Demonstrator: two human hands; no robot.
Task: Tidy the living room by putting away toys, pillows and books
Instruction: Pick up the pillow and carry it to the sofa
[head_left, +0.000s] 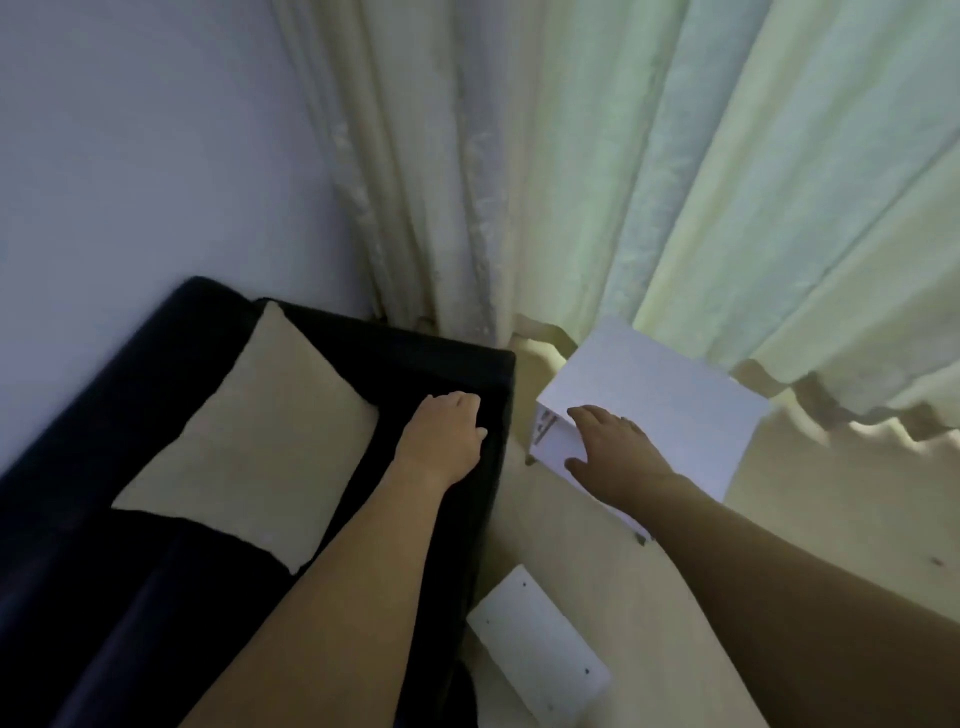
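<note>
Head view looks down into a corner of the room, where a pale wall (130, 156) meets long cream curtains (623, 182) that hang to the floor (831, 519). A dark sofa (104, 415) fills the lower left, its armrest running along the right side beside the curtains. On the seat lies 1 beige pillow (249, 441), square, turned so that 1 corner points toward the back corner of the sofa, lying flat against the dark cushion.

The person's left hand (441, 431) is stretched out over the sofa's end, just right of the pillow and apart from it. Its fingers are curled under at the knuckles against the armrest; I cannot tell whether they grasp the fabric or simply rest there clenched on nothing.

Just beside the sofa's arm stands a small white side table (665, 384), its flat top toward the curtains and a shelf opening visible on its near-left face, with something printed or stacked in the opening, too small to make out. The right hand (608, 447) lies on the table's near edge, fingers spread and fairly straight, thumb out to the side, gripping nothing.

Lower down, on the floor between the sofa and the right forearm, lies a flat white panel (540, 649) with a few small dark dots on it, set at an angle.
</note>
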